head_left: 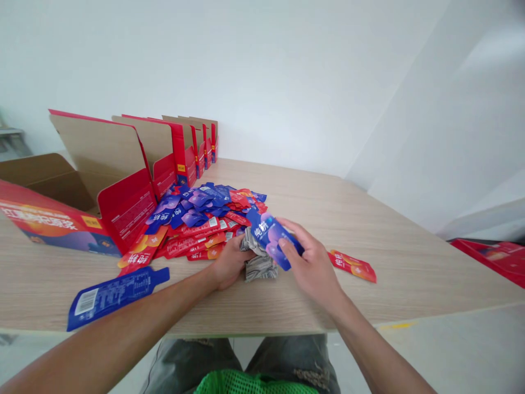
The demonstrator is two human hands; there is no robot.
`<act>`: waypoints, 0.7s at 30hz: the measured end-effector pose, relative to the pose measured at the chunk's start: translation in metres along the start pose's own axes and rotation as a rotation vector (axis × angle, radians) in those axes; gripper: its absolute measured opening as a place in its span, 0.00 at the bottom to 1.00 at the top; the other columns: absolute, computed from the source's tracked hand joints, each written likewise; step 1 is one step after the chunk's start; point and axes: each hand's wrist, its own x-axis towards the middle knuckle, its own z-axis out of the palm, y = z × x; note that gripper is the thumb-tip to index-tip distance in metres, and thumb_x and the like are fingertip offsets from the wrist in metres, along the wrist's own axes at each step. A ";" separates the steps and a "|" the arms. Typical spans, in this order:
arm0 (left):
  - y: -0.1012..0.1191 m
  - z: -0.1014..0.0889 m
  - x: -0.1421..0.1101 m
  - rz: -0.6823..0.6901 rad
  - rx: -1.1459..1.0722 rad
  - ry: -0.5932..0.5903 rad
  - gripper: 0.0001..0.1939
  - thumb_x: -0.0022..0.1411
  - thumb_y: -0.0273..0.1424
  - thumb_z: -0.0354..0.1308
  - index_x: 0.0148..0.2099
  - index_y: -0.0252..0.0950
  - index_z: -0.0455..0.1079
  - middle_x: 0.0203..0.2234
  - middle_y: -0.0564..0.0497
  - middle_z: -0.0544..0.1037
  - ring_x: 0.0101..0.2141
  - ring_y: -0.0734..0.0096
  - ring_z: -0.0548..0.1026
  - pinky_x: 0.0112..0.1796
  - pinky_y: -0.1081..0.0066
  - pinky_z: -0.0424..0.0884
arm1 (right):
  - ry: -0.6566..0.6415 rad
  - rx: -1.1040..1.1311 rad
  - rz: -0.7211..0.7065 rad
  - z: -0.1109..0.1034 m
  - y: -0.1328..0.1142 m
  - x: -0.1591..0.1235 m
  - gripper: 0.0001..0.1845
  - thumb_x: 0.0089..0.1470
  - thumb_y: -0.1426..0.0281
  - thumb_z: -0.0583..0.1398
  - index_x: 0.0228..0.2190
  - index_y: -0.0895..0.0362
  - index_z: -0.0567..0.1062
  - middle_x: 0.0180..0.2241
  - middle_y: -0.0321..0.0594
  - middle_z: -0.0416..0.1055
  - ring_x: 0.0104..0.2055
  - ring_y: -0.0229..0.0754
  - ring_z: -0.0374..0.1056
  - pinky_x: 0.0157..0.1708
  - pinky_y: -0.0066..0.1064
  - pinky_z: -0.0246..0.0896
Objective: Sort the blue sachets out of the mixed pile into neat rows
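Note:
Between thumb and fingers, my right hand [308, 262] grips a blue pouch [270, 234] with purple round shapes and white lettering. My left hand [232, 262] is closed on a crumpled grey striped cloth [259, 260], just left of the pouch. The pouch overlaps the cloth's upper right side, and I cannot tell whether they touch. Behind my hands spreads a heap of blue and red pouches [200, 205]. A single red pouch [353, 266] lies flat to the right of my right hand. Near my left forearm rests another blue pouch [115, 295], barcode side up.
A large red carton [61, 219] with raised flaps stands at the left. Several similar open cartons [186, 148] line up behind it toward the white wall [287, 82]. The wooden table's front edge [287, 328] runs above my lap. Something red [492, 257] sits at the far right.

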 end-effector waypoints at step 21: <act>-0.004 0.000 0.002 0.010 -0.033 0.045 0.15 0.43 0.28 0.76 0.36 0.33 0.79 0.32 0.47 0.84 0.41 0.55 0.82 0.43 0.62 0.77 | -0.358 -0.337 -0.255 0.006 0.002 -0.009 0.25 0.62 0.76 0.56 0.58 0.55 0.77 0.56 0.51 0.72 0.56 0.51 0.72 0.58 0.46 0.71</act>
